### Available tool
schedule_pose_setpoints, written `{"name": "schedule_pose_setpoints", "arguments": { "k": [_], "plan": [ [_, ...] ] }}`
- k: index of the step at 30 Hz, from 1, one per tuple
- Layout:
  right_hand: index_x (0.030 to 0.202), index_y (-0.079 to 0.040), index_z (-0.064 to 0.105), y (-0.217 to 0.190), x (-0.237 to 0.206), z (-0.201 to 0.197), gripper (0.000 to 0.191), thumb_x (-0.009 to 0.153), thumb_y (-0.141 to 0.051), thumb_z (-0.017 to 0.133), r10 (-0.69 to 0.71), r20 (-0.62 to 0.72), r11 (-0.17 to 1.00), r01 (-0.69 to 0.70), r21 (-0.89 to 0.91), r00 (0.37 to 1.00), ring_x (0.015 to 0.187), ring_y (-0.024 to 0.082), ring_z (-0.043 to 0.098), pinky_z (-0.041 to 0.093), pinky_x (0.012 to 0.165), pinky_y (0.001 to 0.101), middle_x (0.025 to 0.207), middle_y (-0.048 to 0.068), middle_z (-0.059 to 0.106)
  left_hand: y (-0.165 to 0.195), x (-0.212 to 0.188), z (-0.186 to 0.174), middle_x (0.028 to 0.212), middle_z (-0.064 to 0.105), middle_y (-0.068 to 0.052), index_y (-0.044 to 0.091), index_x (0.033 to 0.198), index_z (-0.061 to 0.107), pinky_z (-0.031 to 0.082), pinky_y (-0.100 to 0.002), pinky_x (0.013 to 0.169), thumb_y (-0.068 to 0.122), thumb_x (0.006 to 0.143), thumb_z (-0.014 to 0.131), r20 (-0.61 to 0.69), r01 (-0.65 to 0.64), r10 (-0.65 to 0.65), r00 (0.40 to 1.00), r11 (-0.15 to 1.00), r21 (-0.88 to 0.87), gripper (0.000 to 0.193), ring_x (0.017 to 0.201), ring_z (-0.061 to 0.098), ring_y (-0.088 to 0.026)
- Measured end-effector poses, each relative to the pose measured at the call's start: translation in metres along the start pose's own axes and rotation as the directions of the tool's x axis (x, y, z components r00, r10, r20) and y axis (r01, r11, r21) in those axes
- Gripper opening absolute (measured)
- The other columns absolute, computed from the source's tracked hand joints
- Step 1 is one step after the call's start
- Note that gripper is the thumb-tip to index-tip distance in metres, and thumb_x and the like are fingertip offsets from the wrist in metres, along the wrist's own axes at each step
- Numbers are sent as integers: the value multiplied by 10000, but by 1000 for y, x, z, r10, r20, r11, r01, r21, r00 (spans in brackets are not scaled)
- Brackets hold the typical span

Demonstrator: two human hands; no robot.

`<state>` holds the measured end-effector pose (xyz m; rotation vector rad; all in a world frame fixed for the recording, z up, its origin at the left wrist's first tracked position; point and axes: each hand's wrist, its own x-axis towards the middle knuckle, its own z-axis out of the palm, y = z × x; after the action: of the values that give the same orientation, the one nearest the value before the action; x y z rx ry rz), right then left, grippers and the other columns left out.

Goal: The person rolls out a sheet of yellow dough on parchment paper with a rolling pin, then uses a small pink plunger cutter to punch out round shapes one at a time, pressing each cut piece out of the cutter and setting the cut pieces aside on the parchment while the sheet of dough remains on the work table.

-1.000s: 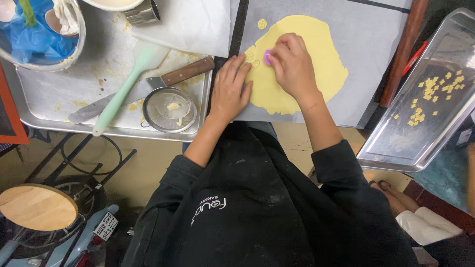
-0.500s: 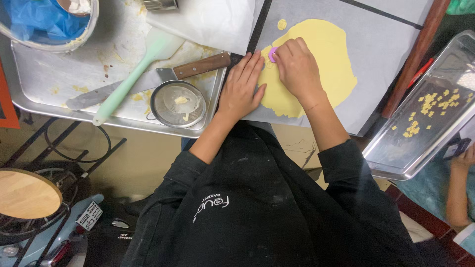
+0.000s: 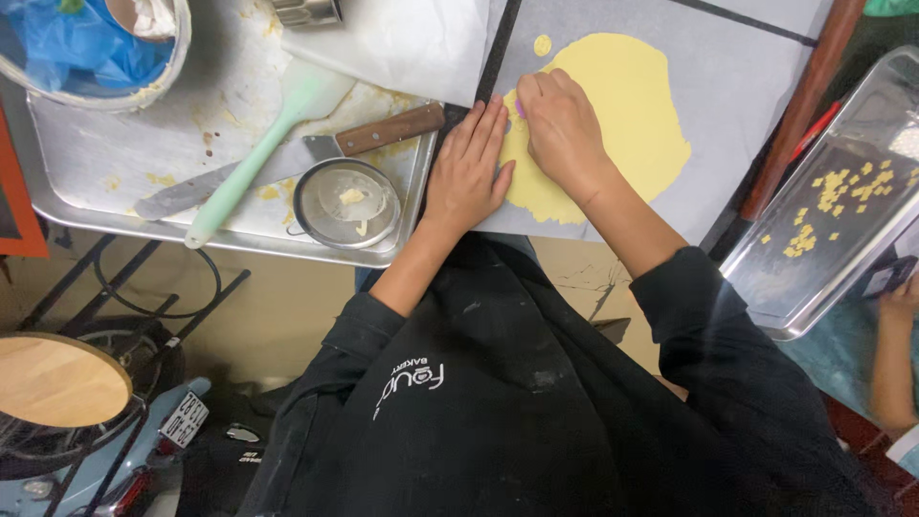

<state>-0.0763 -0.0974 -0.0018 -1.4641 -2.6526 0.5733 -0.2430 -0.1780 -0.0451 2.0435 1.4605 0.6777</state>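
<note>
Sheet of yellow dough (image 3: 622, 115): rolled flat, lying on grey parchment (image 3: 737, 86) on the tabletop; taken as the landmark for all places below

Right hand (image 3: 560, 129): on the dough's left part, fingers curled shut on a small purple cutter (image 3: 520, 108) that only peeks out at the fingertips, pressed down at the dough's left edge

Left hand (image 3: 469, 172): just left of the dough, open and flat, palm down on the parchment edge, fingertips touching the dough's rim

Dough scrap (image 3: 543, 45): small round piece, just above the dough's upper left edge, apart from it

Metal tray (image 3: 115, 191): left of the dough; carries a mint-green spatula (image 3: 263, 148), a wood-handled knife (image 3: 287, 158) and a small round sieve (image 3: 347, 203) holding a crumb of dough

Second metal tray (image 3: 795, 278): right of the dough, well apart, tilted, strewn with small yellow cut pieces (image 3: 833, 196)

Another person's hand (image 3: 900, 297): at that tray's lower right edge; grip cannot be told
</note>
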Motion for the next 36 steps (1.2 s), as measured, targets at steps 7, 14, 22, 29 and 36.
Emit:
{"name": "schedule_pose_setpoints", "arguments": {
  "k": [7,14,22,29,36],
  "plan": [
    [969,-19,556,-6,-21,-2,79,966,-2,633,-24,-147,997,35,73,989,956,348,568,483,845,435,952,147,602,10,-9,-6,1592,377,-175,-33,1516,390,363,-449,1176,271,935,662,-17,-17,17,1000,1000,7,710,1462,392,-347],
    [1001,-1,574,15,-49,-3,91,1032,-15,658,261,-193,892,-160,423,946,853,270,590,493,774,362,930,138,595,8,-10,-4,1604,370,-177,-36,1534,366,355,-448,1202,243,940,672,-11,-26,25,1000,1000,-18,724,1475,385,-343],
    [1003,-17,554,32,-52,11,107,1089,-55,605,483,-46,437,-195,878,874,847,37,546,475,790,231,930,-26,600,6,-10,-2,1606,371,-171,-33,1531,375,356,-447,1197,238,934,673,-10,-24,24,1000,999,-24,720,1478,383,-337],
    [923,2,607,26,-35,-11,141,1004,-32,718,216,-149,881,-127,456,965,786,161,581,483,711,294,889,87,626,7,-9,-1,1590,392,-165,-7,1530,389,368,-444,1170,249,928,662,7,-4,4,1000,1000,-6,710,1458,403,-333],
    [915,-11,627,30,-19,-25,118,987,-33,718,182,-177,935,-114,334,967,851,295,607,492,765,389,903,111,638,7,-5,-1,1577,413,-152,30,1534,402,376,-442,1150,257,906,654,-4,11,-11,1000,1000,6,713,1441,425,-322]
  ]
}}
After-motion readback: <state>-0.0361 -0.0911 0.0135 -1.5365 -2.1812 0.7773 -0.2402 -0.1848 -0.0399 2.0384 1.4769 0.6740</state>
